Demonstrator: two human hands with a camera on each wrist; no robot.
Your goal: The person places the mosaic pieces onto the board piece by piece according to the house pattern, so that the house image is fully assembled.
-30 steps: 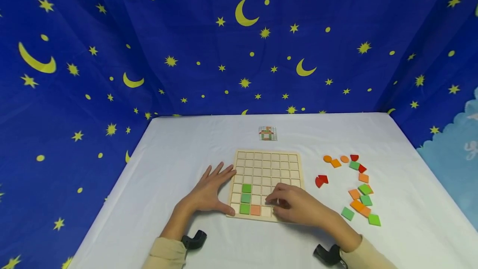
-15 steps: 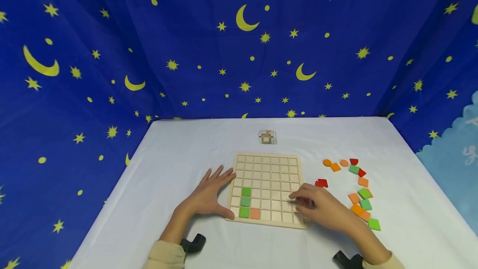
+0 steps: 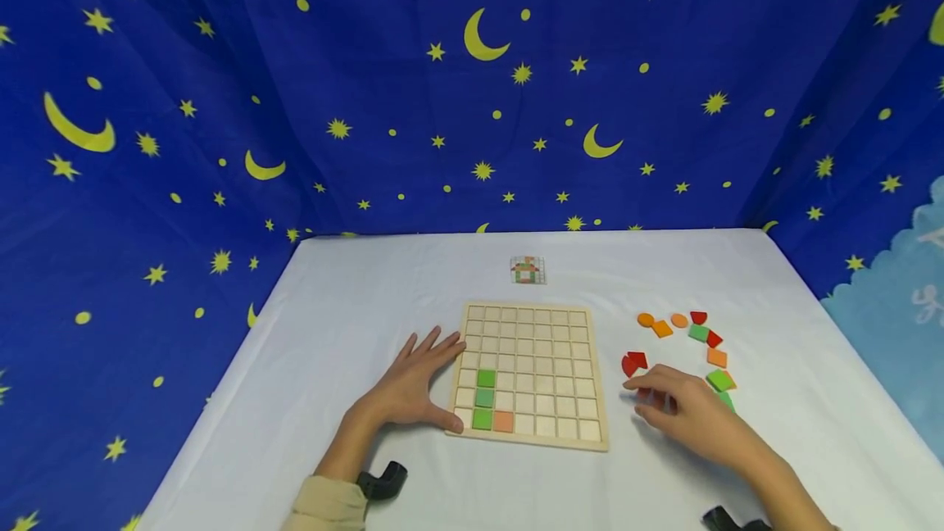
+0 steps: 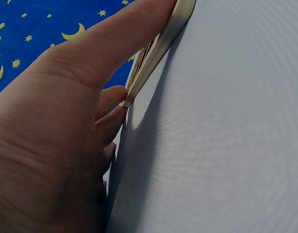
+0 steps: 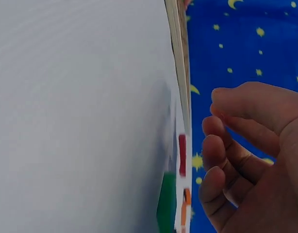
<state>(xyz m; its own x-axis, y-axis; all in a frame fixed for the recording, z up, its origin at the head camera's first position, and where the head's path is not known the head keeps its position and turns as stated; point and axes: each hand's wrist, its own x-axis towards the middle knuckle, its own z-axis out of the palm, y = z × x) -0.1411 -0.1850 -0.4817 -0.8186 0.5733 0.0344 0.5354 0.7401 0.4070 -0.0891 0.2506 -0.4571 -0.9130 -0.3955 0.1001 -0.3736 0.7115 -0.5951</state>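
A light wooden grid board (image 3: 544,365) lies on the white table. My left hand (image 3: 413,388) spreads its fingers along the board's left side, thumb at the near left corner. In the left wrist view the thumb and fingertips of this hand (image 4: 66,97) touch the board's edge (image 4: 161,46). Three green tiles (image 3: 484,399) stand in a column in the grid, with a salmon tile (image 3: 503,422) right of the lowest. Between the board and the loose tiles hovers my right hand (image 3: 689,416), fingers loosely bent. The right wrist view shows nothing between its fingertips (image 5: 214,148).
Red pieces (image 3: 632,363) lie just beyond the right fingertips. Orange round pieces (image 3: 646,319), orange squares (image 3: 717,357) and green squares (image 3: 720,380) are scattered to the right, some hidden behind the right hand. A small pattern card (image 3: 527,270) lies behind the board.
My right hand has moved from over the board's near cells rightward, off the board and toward the loose pieces. The left hand has stayed at the board's edge.
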